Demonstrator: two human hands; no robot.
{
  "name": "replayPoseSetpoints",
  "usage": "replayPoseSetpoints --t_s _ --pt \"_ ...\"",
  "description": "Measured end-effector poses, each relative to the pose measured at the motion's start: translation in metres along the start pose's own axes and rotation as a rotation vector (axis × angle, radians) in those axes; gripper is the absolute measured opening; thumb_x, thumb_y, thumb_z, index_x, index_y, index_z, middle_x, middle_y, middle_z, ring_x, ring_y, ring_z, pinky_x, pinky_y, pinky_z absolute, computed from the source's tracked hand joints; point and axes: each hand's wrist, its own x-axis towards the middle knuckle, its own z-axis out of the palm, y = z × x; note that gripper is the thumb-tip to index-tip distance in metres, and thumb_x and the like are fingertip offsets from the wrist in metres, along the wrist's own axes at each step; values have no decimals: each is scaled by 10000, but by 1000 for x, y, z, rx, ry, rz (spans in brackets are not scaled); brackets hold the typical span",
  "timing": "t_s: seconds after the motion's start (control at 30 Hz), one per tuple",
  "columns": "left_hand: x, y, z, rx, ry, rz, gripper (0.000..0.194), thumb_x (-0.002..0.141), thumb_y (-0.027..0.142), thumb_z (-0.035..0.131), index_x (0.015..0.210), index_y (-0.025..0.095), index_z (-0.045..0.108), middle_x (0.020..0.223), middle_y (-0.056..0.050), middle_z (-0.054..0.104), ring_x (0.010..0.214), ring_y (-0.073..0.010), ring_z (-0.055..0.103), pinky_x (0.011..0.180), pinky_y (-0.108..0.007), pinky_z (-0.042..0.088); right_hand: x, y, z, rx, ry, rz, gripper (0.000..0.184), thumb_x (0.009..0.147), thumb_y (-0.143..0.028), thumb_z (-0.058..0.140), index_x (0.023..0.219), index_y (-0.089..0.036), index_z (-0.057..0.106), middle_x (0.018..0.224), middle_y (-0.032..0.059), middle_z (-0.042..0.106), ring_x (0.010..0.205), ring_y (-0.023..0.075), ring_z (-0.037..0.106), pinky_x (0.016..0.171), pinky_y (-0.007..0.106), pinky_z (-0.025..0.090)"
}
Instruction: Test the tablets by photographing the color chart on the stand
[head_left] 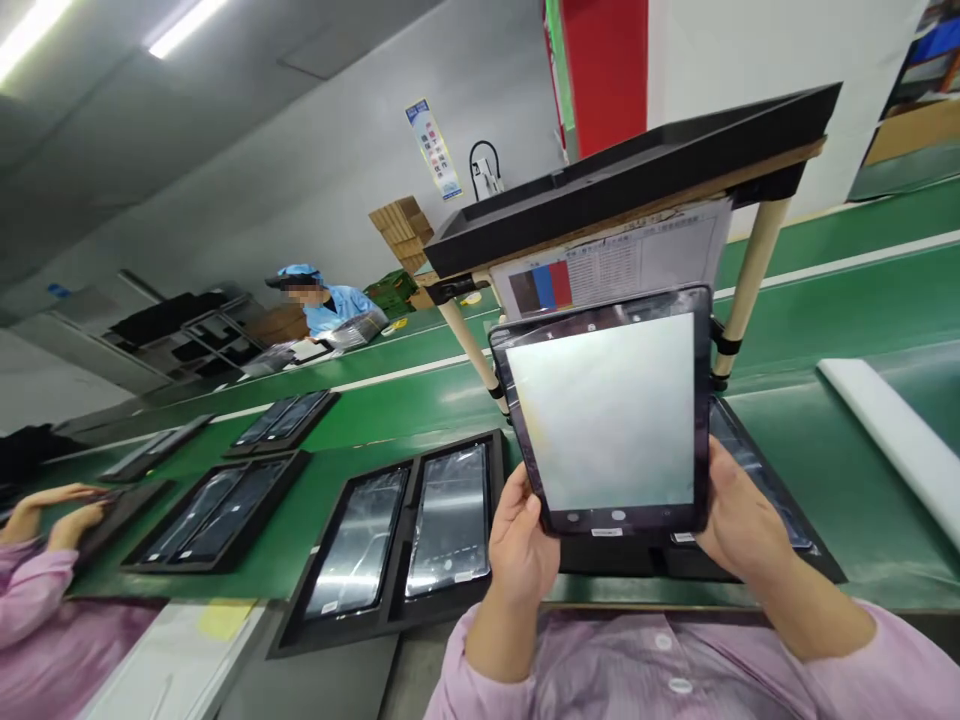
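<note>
A black-framed tablet (pixel 607 420) with a bright, nearly white screen is held upright in front of me. My left hand (pixel 521 540) grips its lower left corner, the thumb along the edge. At the lower right edge, my right hand (pixel 742 510) closes on the same tablet, its fingers partly hidden behind. Behind and below it lies a black foam tray (pixel 817 560), partly covered, with another tablet (pixel 765 465) in its right side. Left of my hands, a second foam tray (pixel 394 540) bears two dark tablets in clear film.
A raised rack with a black tray top (pixel 637 165) stands ahead on beige legs, a printed sheet (pixel 622 265) hanging beneath. More tablet trays (pixel 217 510) line the green belt (pixel 405 395) leftward. A white bar (pixel 892 440) lies right. Co-workers' hands (pixel 75 515) are far left; another person (pixel 330 300) sits across.
</note>
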Motion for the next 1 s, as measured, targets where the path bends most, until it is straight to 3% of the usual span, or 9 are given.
replayPoseSetpoints --t_s 0.1,0.23,0.43,0.67,1.0 --pt "-5 -9 11 176 34 226 743 681 649 771 1283 237 628 1329 -133 631 1264 -316 573 1072 -419 457 8 -3 0 -20 -86 115 744 854 -834 486 1246 -223 646 1124 110 694 1262 301 559 1066 488 495" --pt "-16 -18 11 666 -33 396 1090 630 523 843 1514 167 314 1460 -204 440 1398 -360 421 1178 -485 324 6 -7 -2 -91 -121 181 845 800 -912 420 1229 -220 651 1087 118 702 1235 315 578 1030 506 519" --pt "-27 -30 10 1025 49 599 1168 626 410 852 1538 161 167 1415 -222 382 1379 -390 399 1112 -539 389 1 -13 -1 -150 -97 291 920 674 -988 435 1172 -254 678 1090 121 699 1194 335 603 1004 510 527" --pt "-33 -31 14 1090 95 709 1195 650 555 829 1554 183 141 1368 -195 400 1342 -381 425 1096 -576 400 -5 -14 0 -177 -72 316 886 721 -938 397 1271 -278 613 1209 114 659 1231 301 582 982 486 544" --pt "-35 -31 15 1124 96 704 1234 646 696 781 1552 182 118 1370 -209 391 1351 -400 406 1095 -603 387 -7 -13 1 -195 -23 309 895 717 -933 385 1274 -268 608 1185 111 668 1258 311 560 997 513 527"
